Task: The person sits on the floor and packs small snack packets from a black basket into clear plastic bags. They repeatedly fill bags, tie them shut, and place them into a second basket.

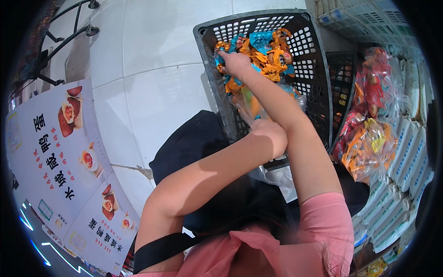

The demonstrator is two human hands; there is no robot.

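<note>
A black plastic crate (261, 19) stands on the floor before me, holding many small snack packets (263, 53) in orange and blue wrappers. My right hand (237, 64) reaches over the crate's left part and touches the packets there; whether its fingers grip one cannot be made out. Nearer to me, my left hand (268, 133) is closed on the edge of a clear plastic bag (247, 105) lying inside the crate, with some coloured packets in it. My right forearm passes above that bag and just beside the left hand.
Tied clear bags of orange packets (370, 149) and red packets (375, 83) lie right of the crate, beside stacked white packages (410, 152). Pale plastic baskets (363, 17) stand top right. A printed poster board (65, 145) and black metal rack legs (69, 38) are at left.
</note>
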